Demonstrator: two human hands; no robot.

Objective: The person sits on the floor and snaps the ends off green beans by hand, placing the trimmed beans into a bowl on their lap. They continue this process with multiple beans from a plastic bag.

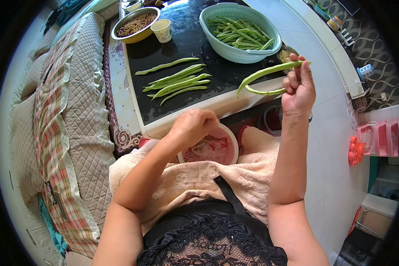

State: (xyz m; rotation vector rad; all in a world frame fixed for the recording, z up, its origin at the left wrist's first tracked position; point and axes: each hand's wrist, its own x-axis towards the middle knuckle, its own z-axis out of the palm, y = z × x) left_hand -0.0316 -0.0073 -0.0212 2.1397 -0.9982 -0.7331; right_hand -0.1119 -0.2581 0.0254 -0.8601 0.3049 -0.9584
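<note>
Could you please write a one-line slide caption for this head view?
Right hand lifts a green bean pod while the left hand hovers over a pink bowl on the lap.

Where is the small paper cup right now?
In the head view, the paper cup stands on the far left part of the dark table, right beside the metal bowl and left of the green basket.

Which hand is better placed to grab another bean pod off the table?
Probably the left hand: it hovers over the pink bowl, just below the loose bean pods. The right hand already holds a long pod.
</note>
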